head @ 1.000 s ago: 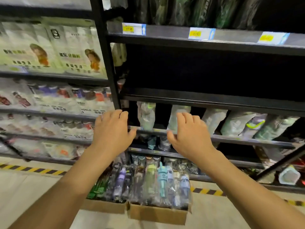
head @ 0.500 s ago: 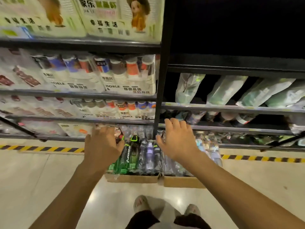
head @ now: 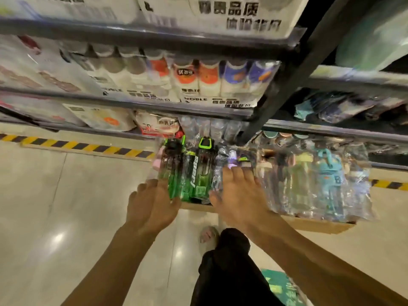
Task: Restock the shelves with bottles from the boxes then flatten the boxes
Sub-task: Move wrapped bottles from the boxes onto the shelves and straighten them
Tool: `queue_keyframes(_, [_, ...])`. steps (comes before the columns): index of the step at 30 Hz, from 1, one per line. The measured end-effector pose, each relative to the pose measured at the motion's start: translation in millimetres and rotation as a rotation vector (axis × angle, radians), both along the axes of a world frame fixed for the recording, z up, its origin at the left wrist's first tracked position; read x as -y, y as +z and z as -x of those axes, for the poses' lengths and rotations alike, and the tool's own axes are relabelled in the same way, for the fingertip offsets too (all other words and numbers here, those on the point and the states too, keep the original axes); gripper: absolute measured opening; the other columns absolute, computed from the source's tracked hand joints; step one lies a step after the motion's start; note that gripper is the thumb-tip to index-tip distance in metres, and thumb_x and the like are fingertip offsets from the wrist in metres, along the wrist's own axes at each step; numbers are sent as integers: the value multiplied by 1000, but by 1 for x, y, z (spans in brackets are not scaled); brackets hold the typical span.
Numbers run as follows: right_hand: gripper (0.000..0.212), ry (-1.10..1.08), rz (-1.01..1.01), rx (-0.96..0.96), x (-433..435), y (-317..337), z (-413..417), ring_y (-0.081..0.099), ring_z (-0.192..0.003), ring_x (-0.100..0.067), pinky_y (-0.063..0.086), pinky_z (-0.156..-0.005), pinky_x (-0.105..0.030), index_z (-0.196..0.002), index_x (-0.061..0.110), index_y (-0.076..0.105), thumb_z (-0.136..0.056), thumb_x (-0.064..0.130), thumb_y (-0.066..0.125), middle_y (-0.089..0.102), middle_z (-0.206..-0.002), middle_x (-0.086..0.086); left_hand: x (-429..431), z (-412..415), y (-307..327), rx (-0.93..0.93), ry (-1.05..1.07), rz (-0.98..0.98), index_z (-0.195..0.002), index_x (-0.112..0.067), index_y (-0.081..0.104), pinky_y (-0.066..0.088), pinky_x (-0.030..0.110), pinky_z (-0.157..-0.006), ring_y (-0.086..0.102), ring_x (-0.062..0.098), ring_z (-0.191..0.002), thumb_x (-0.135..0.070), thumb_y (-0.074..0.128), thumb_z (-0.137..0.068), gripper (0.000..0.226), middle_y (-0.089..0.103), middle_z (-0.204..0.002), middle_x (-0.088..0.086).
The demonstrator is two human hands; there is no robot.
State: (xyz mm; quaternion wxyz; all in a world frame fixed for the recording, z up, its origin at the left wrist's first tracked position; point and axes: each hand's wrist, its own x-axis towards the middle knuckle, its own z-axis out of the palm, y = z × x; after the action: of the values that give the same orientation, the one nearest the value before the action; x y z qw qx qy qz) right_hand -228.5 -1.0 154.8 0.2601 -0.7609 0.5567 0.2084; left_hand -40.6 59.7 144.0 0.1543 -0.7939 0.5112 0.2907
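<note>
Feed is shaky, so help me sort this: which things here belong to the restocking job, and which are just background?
Job:
green bottles
teal bottle
cardboard box
shelf rail
left hand, right hand, both reaching down, open

Background:
cup packs
striped floor tape
green floor sticker

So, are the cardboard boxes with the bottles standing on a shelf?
No, the cardboard boxes stand on the floor, in front of the lowest shelf.

Bottles [head: 194, 173], between left hand [head: 152, 208] and right hand [head: 238, 195]: clear plastic, crinkled glossy film wrap.
Boxes [head: 320, 226], beside right hand: brown matt cardboard.
Floor [head: 55, 206]: smooth, glossy.
Shelves [head: 154, 104]: dark matt metal.
</note>
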Motion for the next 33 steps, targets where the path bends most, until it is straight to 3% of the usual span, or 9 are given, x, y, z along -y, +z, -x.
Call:
queue_keyframes(6, [90,-200,-146,61,12,-162,-37,36,-145,-37,39,-112,-53,-159,12,16,-97,68,47,35,-159,-16,26,-44,-160,-84,208,-27,-151,-12,39,47,48,-102,52,37,-128,-55,64,-94,76,55,-142,14])
queue_keyframes(15, [128,-565,-287,138,15,-325,-80,6,-157,-42,22,-125,-57,-161,10,-16,-84,81,58,-4,-172,-19,24,-75,-327,-140,381,57,-158,-8,20,34,57,-117,35,46,-142,-71,73,-78,115,37,-153,25])
queue_keyframes(18, [137,-609,-271,90,14,-349,-93,-4,-157,-45,18,-123,-56,-159,8,-24,-80,84,59,-15,-170,-19,19,-75,-352,-89,331,103,-158,-3,19,26,55,-120,33,45,-142,-72,76,-74,123,36,-153,24])
queue_keyframes(21, [145,-656,-223,76,8,-361,-104,-3,-156,-46,24,-121,-58,-156,8,-30,-76,79,69,-15,-170,-20,15,-74,-364,-65,343,182,-155,-2,25,26,56,-120,34,45,-140,-63,84,-71,120,39,-150,24])
queue_keyframes(24, [144,-723,-158,100,5,-367,-107,7,-155,-46,29,-118,-60,-159,11,-24,-76,62,81,0,-170,-17,12,-73,-367,-90,373,226,-156,-6,25,27,58,-119,34,44,-140,-53,87,-75,113,42,-147,20])
queue_keyframes(28, [139,-810,-174,228,8,-363,-97,1,-157,-44,19,-123,-55,-162,20,-18,-75,51,87,-9,-172,-13,8,-72,-360,-185,443,269,-151,-10,33,36,55,-115,42,38,-134,-48,86,-76,99,50,-140,14])
queue_keyframes(33, [131,-757,-209,326,-1,-339,-71,26,-152,-41,36,-114,-42,-164,24,-8,-75,49,85,-4,-171,-11,-6,-62,-331,-369,557,325,-147,-23,40,51,51,-104,62,28,-117,-46,89,-74,91,64,-127,2])
